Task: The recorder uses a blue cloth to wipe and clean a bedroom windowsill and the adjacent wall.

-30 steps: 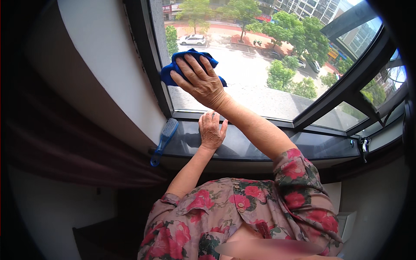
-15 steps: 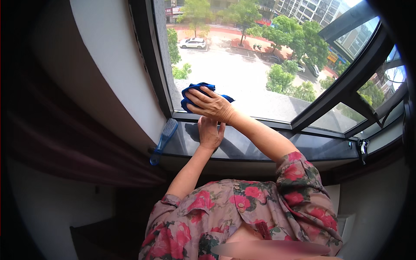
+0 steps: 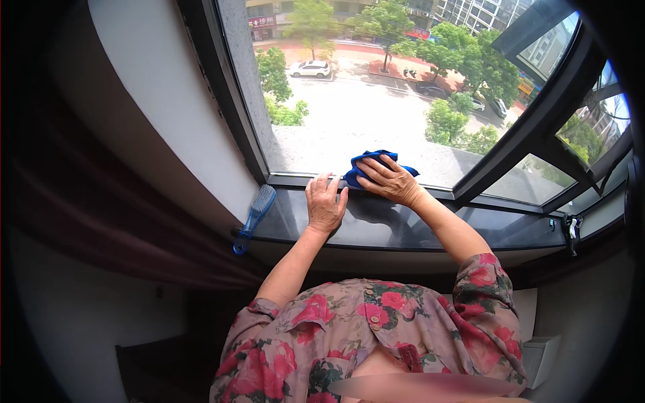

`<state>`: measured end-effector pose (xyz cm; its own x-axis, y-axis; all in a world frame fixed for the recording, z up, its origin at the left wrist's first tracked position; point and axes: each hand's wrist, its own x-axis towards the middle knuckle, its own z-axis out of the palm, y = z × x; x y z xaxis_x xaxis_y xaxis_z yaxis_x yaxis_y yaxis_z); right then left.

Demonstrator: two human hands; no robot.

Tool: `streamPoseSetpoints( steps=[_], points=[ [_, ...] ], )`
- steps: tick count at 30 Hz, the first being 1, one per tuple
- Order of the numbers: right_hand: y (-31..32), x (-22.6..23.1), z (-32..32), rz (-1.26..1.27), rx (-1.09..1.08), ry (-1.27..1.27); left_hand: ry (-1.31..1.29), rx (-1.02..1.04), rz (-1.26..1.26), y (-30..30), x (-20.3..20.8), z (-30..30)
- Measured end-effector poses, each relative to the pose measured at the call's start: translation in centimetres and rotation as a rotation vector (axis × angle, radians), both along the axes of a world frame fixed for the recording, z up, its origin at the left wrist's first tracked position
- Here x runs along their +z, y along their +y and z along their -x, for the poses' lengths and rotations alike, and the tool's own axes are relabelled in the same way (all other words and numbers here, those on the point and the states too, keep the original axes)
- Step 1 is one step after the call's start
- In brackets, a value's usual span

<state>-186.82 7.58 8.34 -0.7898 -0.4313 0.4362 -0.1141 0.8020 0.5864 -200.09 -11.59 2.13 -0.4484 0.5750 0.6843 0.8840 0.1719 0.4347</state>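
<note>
The right hand (image 3: 390, 180), pressing the crumpled blue cleaning cloth (image 3: 376, 164), has descended from mid-pane to the glass bottom edge at the dark window sill (image 3: 403, 228). The left hand (image 3: 324, 205) remains flat and open on the sill, holding nothing; the pass down the pane appears complete.

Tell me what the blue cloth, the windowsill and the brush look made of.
Blue cloth: soft fabric, perhaps microfibre; it bunches under the right hand. Windowsill: dark polished stone or similar; it reflects the arm. Brush: blue plastic, moulded handle.
</note>
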Motion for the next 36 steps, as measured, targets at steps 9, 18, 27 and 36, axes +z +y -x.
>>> streamPoseSetpoints(
  steps=[9,18,27,36],
  points=[
    [1.6,0.8,-4.6,-0.008,-0.080,-0.019,0.020,0.060,-0.011,0.3,-0.6,0.4],
    [-1.8,6.7,4.2,-0.002,0.045,0.083,0.044,0.072,-0.002,0.5,-0.3,0.3],
    [-2.9,19.0,10.2,-0.059,0.129,0.363,0.028,0.058,-0.031,0.3,-0.1,0.5],
    [3.0,29.7,2.3,-0.091,0.056,0.680,-0.015,0.043,-0.069,0.6,-0.3,0.7]
  ],
)
